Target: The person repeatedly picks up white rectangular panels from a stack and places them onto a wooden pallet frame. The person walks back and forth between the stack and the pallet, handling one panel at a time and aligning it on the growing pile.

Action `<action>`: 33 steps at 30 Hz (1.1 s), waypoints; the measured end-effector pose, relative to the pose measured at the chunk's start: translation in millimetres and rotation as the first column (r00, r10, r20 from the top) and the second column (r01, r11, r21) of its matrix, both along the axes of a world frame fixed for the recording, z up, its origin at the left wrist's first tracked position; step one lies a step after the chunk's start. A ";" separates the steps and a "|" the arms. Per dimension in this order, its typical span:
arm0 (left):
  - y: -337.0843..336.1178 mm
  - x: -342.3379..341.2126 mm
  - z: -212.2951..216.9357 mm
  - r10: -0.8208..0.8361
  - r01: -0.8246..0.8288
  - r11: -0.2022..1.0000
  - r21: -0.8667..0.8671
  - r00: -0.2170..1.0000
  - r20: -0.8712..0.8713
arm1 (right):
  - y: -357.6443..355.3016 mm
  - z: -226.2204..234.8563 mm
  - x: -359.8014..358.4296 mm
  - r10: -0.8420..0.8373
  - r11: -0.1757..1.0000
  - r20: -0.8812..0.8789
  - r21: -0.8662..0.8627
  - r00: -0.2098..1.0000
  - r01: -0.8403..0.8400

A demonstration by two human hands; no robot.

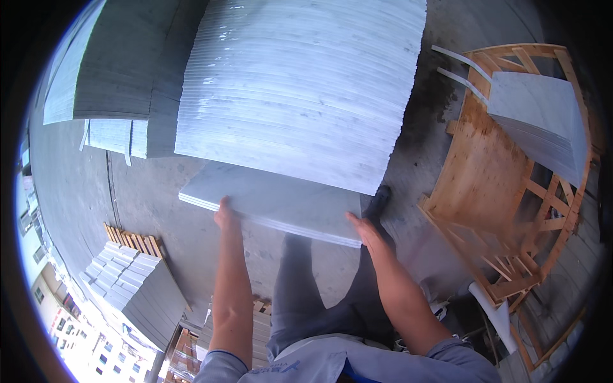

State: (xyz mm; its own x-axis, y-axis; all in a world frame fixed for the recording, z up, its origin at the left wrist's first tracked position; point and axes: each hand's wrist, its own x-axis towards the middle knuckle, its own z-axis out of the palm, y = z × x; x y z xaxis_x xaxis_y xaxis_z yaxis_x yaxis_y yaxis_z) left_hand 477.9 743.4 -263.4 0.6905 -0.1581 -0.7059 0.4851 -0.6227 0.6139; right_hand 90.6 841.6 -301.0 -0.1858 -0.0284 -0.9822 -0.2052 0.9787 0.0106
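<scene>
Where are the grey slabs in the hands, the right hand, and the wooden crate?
Grey slabs (281,198), head view: on their broad upper face.
Right hand (363,229), head view: on its middle.
Wooden crate (476,172), head view: on its bare wooden panel.

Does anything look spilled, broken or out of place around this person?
Two pale strips jut out from the wooden crate on the right, looking stray. Nearby, the grey floor has a dark, blotchy patch, perhaps damp, unlike its paler surroundings. The held slabs show no clear damage.
</scene>
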 end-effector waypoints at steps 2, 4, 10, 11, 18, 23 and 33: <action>11.7 -9.9 3.9 -0.018 0.018 1.000 -0.016 1.000 -0.022 | 8.2 39.1 -16.7 -0.087 0.987 0.096 -0.125 0.992 0.098; 26.0 -26.1 10.6 -0.041 0.044 0.997 0.059 0.998 -0.056 | 20.7 77.9 -32.4 -0.141 0.976 0.121 -0.147 0.983 0.158; 82.2 -111.6 46.3 -0.007 0.034 0.987 0.156 0.985 -0.173 | 82.5 178.9 -102.5 -0.098 0.993 -0.049 0.060 0.994 0.101; 91.5 -127.8 52.6 -0.029 0.055 0.992 0.114 0.977 -0.212 | 97.1 193.0 -116.1 -0.119 0.987 -0.083 0.102 0.989 0.128; 147.2 -245.8 81.8 -0.183 0.230 0.960 0.161 0.947 -0.266 | 218.6 257.6 -207.5 -0.120 0.978 -0.242 0.137 0.963 0.156; 172.9 -337.4 105.0 -0.443 0.495 0.859 0.128 0.845 -0.300 | 302.8 275.9 -269.6 -0.339 0.930 -0.216 0.072 0.915 0.362; 167.7 -512.1 122.5 -0.685 0.768 0.618 0.168 0.631 -0.363 | 451.9 273.3 -314.0 -0.809 0.555 -0.236 -0.002 0.539 0.832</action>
State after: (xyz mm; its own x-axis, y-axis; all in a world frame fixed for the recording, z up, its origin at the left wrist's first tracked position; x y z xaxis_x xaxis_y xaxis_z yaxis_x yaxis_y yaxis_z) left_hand -34.2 911.1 -140.9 0.2374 -0.2991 -0.9242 -0.1049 -0.9537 0.2817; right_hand -223.3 1293.5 -27.8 -0.2535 0.3264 -0.9106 0.7049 0.7070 0.0572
